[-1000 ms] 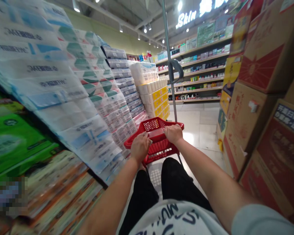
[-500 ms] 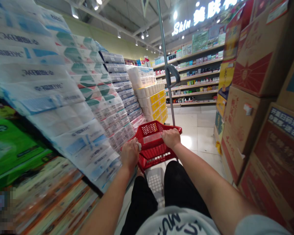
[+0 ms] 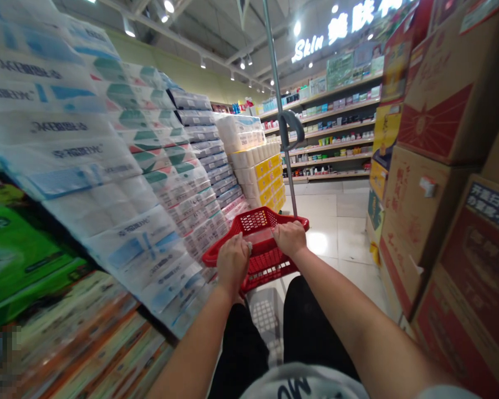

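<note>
A red plastic shopping cart (image 3: 216, 256) with a perforated basket stands right in front of my legs. My left hand (image 3: 234, 261) is closed on the left part of its handle; a small pale thing, too small to name, shows by its fingers. Farther right, my right hand (image 3: 290, 238) grips the same handle with its fingers wrapped over. A tall metal pole (image 3: 290, 183) with a grey curved hook (image 3: 291, 131) rises beyond the basket's right side. Under the handle, a grey lattice part (image 3: 264, 311) shows between my black-trousered legs.
Stacked packs of toilet paper (image 3: 66, 133) lean along the left, with green packs (image 3: 20, 249) nearer me. Cardboard boxes (image 3: 416, 188) are piled on the right. Pale floor tiles (image 3: 332, 221) run ahead to shelves of small goods (image 3: 336, 136) under a lit sign (image 3: 341, 27).
My left hand has shifted to the right along the handle, uncovering the cart's left corner. My right hand keeps its hold. The surroundings have barely moved.
</note>
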The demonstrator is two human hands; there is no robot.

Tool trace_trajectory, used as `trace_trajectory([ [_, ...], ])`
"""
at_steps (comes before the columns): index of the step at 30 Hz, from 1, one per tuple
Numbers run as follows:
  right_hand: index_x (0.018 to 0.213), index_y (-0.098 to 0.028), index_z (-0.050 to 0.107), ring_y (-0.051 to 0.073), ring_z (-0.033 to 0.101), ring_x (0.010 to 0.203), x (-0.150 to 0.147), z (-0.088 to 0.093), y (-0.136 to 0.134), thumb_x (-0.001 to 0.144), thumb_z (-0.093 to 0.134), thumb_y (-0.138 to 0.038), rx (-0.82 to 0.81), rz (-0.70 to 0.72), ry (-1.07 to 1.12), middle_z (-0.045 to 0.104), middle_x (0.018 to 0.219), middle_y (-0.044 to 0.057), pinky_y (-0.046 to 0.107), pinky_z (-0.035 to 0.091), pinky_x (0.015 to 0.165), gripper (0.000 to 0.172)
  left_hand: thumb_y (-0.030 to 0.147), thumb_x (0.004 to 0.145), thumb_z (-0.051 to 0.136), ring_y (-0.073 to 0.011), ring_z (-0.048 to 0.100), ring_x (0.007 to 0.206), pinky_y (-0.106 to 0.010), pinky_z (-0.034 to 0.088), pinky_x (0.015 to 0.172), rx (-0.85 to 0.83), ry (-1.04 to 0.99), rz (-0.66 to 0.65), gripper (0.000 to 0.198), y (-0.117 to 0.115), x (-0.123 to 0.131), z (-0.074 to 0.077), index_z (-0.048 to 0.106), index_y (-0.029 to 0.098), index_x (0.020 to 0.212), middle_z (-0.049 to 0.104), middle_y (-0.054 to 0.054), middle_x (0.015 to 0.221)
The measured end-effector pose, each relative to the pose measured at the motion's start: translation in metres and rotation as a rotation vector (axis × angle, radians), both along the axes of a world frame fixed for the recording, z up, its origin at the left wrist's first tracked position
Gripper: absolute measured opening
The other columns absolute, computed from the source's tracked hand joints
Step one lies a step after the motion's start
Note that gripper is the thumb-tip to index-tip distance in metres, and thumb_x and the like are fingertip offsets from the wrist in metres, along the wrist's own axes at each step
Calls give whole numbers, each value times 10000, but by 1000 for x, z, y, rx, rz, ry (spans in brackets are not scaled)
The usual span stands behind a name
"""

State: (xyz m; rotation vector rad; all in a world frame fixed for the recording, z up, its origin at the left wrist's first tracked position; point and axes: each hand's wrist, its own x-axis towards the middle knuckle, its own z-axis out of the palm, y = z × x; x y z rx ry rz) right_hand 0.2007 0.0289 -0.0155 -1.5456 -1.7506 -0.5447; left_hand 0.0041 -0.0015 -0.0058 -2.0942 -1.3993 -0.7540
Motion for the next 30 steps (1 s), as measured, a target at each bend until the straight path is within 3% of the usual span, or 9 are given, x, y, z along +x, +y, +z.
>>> trace_trajectory([
  [4,704,-181,674,190,600,698,-4,-3,3,953,364,-275,25,7,-3,702,714,65,346,291,774,409,296,950,373,-291,462,1270,-473,328,1093,40,89,-140,404,0,28,1,539,138,1283,593,-126,1292],
  [6,712,-184,675,187,600,699,-3,-4,3,953,371,-279,29,28,-14,703,717,58,343,289,773,399,311,949,380,-276,487,1245,-463,346,1080,35,72,-149,385,3,25,4,557,165,1259,609,-114,1268],
  [12,686,-179,663,178,585,694,-2,-5,2,945,381,-257,54,20,-16,695,700,56,332,288,767,391,304,970,297,-247,589,1084,-442,436,983,-11,-49,-1,399,5,-3,5,587,127,1178,650,-142,1157],
  [16,682,-177,663,174,576,683,-4,-4,0,945,390,-251,63,7,-1,691,691,61,333,289,758,386,303,952,366,-279,492,1229,-498,350,1079,37,-15,-114,369,0,15,-1,549,177,1246,599,-125,1254],
  [19,681,-180,653,173,580,689,-4,-5,-4,955,380,-244,54,15,-7,687,688,54,330,290,763,392,280,939,397,-280,457,1269,-503,350,1084,7,-14,-234,423,0,28,-1,454,205,1352,582,-113,1286],
  [23,698,-181,650,183,611,745,-2,1,-10,969,381,-260,-30,17,11,702,736,54,325,303,782,389,221,945,346,-248,449,1295,-474,388,1064,-61,-121,-349,567,1,32,6,195,171,1489,507,-148,1378],
  [27,984,-195,669,189,636,879,-10,23,-12,1010,298,-294,-123,-8,164,708,986,71,306,344,780,385,252,958,321,-224,378,1369,-436,384,1083,-128,-223,-465,587,1,34,16,125,159,1503,390,-167,1483],
  [30,1287,-219,538,195,573,1087,-30,39,-17,1024,244,-333,-83,111,180,610,1258,88,299,374,848,411,286,982,253,-188,460,1310,-388,427,1047,-169,-442,-472,538,4,29,26,151,173,1498,457,-148,1441],
])
